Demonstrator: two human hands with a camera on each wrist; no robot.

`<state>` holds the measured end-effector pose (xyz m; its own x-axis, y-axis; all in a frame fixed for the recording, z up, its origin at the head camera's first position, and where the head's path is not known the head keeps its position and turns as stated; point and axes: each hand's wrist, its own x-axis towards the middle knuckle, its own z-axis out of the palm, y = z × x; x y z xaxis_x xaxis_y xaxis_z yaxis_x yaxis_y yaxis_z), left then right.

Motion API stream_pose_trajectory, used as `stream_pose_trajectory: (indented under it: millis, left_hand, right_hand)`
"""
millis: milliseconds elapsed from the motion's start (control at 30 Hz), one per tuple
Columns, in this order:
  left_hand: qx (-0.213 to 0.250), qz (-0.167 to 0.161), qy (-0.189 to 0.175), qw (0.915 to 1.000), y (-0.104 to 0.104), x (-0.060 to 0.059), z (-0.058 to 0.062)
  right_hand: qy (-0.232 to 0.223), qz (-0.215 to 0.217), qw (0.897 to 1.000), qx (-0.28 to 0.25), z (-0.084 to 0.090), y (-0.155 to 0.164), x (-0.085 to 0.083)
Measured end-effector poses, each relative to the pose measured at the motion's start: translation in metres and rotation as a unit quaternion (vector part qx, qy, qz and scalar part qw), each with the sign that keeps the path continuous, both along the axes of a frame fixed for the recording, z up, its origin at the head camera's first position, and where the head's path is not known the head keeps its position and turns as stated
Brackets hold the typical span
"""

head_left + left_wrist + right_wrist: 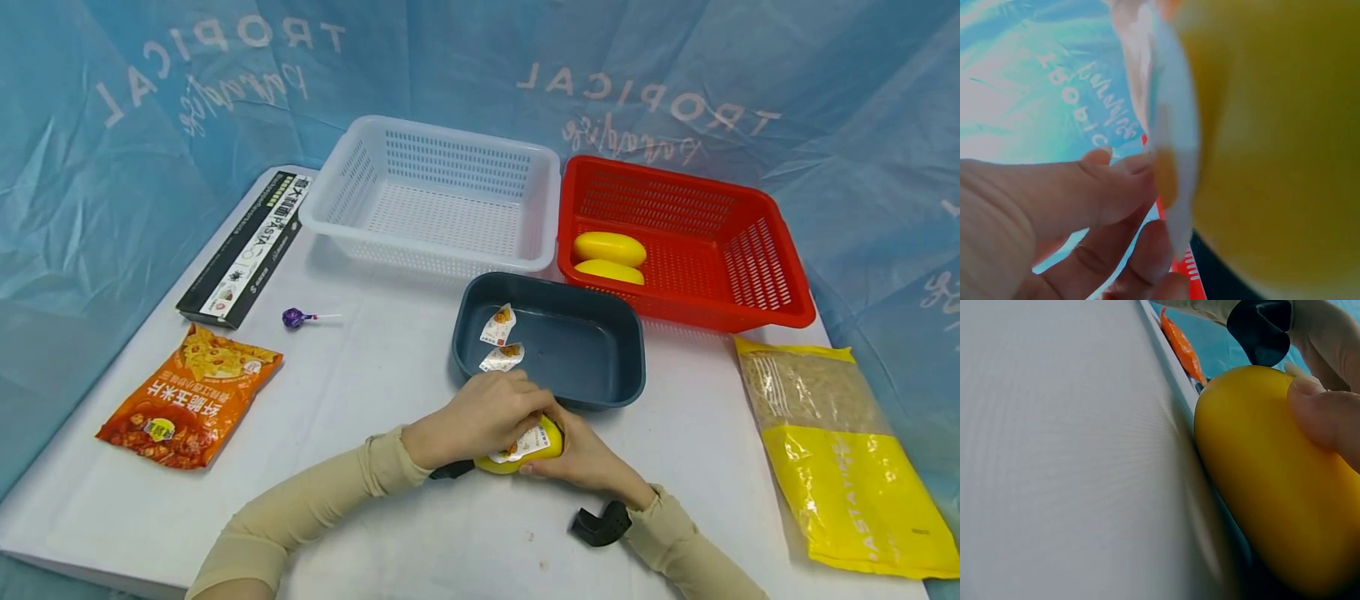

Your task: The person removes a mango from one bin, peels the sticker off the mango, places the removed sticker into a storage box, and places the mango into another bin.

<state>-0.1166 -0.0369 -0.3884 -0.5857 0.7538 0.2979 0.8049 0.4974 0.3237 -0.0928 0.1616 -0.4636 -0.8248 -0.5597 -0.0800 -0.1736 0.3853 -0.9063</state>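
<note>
My right hand (581, 454) grips a smooth yellow oval fruit (1260, 469), mango-like in shape, close over the table at its front middle. The right thumb presses on its side in the right wrist view. A white label (528, 444) with a small orange picture is on the fruit. From the left, my left hand (483, 412) reaches over the fruit and pinches the label's edge between thumb and fingers. In the left wrist view the label (1175, 162) stands partly away from the yellow surface. Behind the hands, two similar labels (501, 358) stick to a dark blue tub (570, 358).
A red basket (750, 242) at the back right contains two yellow fruits (611, 248). Beside it is a white basket (450, 208). On the left are a black pasta box (243, 250), a purple lollipop (294, 317) and an orange snack bag (193, 396). A yellow pasta bag (847, 467) lies right.
</note>
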Motion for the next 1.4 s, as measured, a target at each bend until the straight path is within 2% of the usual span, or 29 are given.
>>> stream_pose_trajectory:
  millis: [267, 367, 500, 700, 833, 933, 1000, 1100, 1267, 1400]
  left_hand:
    - [-0.008, -0.012, -0.1, 0.9949, -0.006, -0.004, 0.007]
    - [0.005, -0.023, -0.128, 0.9915, -0.01, -0.005, 0.015]
    - [0.034, -0.03, -0.155, 0.9869, -0.02, -0.006, 0.03]
    - [0.057, -0.044, -0.181, 0.9808, -0.026, -0.01, 0.036]
    - [0.142, -0.042, -0.237, 0.9601, -0.034, -0.013, 0.046]
    - [0.227, -0.014, -0.258, 0.9389, -0.043, -0.016, 0.056]
    - [0.257, 0.009, -0.263, 0.93, -0.047, -0.019, 0.06]
    - [0.269, 0.021, -0.281, 0.9208, -0.048, -0.022, 0.059]
    - [0.276, 0.011, -0.314, 0.9083, -0.041, -0.027, 0.048]
    - [0.269, 0.014, -0.335, 0.9029, -0.034, -0.031, 0.039]
  right_hand:
    - [-0.003, 0.012, 1.0, -0.008, -0.001, -0.001, -0.002]
    - [-0.011, 0.008, 1.0, 0.001, 0.0, 0.0, -0.002]
    - [-0.017, 0.008, 1.0, 0.014, 0.0, 0.003, -0.003]
    - [-0.019, 0.017, 1.0, 0.014, 0.0, 0.002, -0.005]
    - [-0.018, 0.017, 0.999, 0.025, 0.001, 0.002, -0.004]
    - [-0.016, 0.011, 0.999, 0.039, 0.002, 0.003, -0.003]
    - [-0.015, 0.006, 0.999, 0.047, 0.003, 0.003, -0.002]
    - [-0.016, 0.01, 0.999, 0.038, 0.003, 0.003, -0.002]
    - [-0.019, 0.02, 0.999, 0.021, 0.003, 0.0, -0.002]
    - [-0.016, 0.022, 0.999, 0.019, 0.003, 0.0, -0.002]
